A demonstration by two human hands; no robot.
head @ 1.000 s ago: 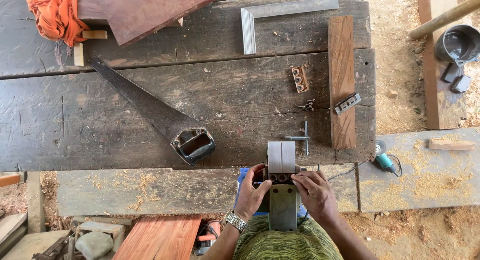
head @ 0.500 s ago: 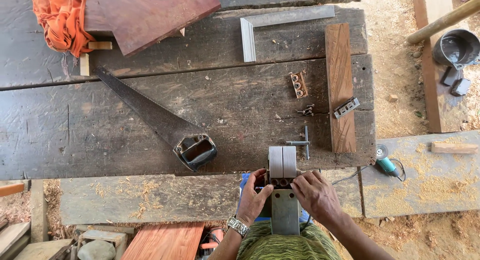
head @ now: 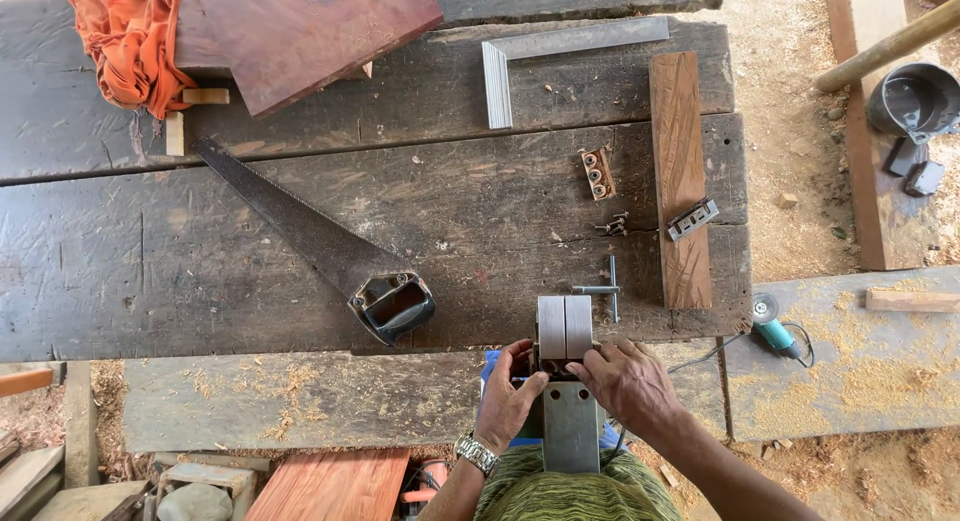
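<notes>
The head view is filled by a dark, scarred wooden tabletop [head: 200, 271], seen from above. At the lower centre of the frame a grey metal power planer [head: 566, 381] is turned upside down, its flat sole facing up and its front end resting on the near edge of the tabletop. It is grasped from both sides: the left hand [head: 508, 401] is wrapped around its left flank, fingers curled against the middle gap of the sole, and a metal wristwatch [head: 476, 451] is worn on that wrist. The right hand [head: 628, 381] is laid over the right flank, with the fingertips pressed at the same gap. Whether anything small is pinched between the fingers cannot be told.

Just above the planer a T-shaped socket wrench [head: 603, 290] is lying on the tabletop. A few loose screws [head: 612, 224] are seen higher up, and beyond them a small wooden block with holes [head: 597, 173]. To the right a reddish wooden plank [head: 680, 176] is laid upright in the frame, with a small metal blade clamp [head: 693, 219] across it. A handsaw [head: 320, 243] is stretched diagonally at centre left, its handle near the left hand. A metal try square [head: 560, 56] is placed at upper centre, an orange cloth [head: 125, 41] at upper left, and an angle grinder [head: 775, 326] at the right edge of the tabletop.
</notes>
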